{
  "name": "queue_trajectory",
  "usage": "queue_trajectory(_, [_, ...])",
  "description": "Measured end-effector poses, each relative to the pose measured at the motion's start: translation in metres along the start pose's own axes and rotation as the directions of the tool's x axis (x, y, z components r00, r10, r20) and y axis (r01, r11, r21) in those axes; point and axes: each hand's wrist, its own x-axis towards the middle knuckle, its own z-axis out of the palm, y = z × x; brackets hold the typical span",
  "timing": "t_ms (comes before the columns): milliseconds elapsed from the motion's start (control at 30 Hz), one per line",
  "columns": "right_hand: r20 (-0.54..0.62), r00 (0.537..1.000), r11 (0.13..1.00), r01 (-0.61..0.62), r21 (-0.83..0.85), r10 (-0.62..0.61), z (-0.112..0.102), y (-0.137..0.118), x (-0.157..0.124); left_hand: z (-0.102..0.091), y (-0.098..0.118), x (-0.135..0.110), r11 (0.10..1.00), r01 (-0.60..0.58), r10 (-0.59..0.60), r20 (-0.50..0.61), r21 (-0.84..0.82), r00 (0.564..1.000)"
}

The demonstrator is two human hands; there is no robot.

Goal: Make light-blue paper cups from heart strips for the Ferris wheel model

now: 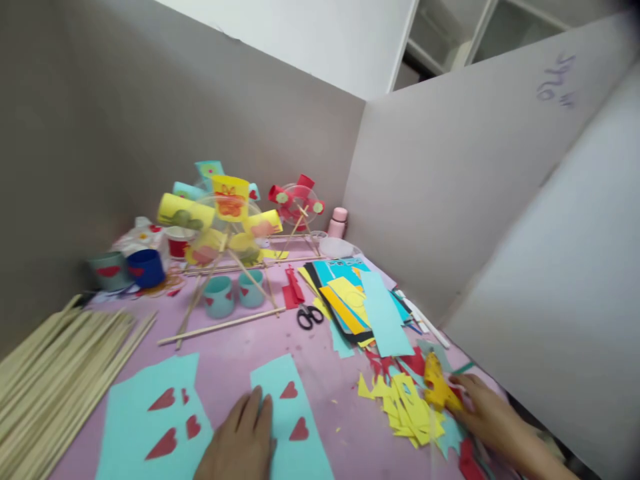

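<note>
left hand (243,440) at 6 o'clock lies flat, fingers open, on teal paper strip (309,460) (red hearts (299,430) on it); right hand (487,417) at 4 o'clock touches yellow object (436,385) beside yellow scraps (400,408); grip blurred, cannot tell.

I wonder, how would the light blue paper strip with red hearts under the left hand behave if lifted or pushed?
The light blue paper strip with red hearts lies flat and looks thin, so it would probably flop and feel very light. The pink tabletop looks smooth, so it may slide easily once the left hand lifts off.
</note>
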Motion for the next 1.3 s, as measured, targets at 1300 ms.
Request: queue_trajectory(1300, [0.389,0.822,0.421,-0.205,0.884,-0.416,0.059,-0.212,-0.022,-0.029,-0.009,-0.005,-0.092,0.213,-0.187,0.227,-0.973,0.956])
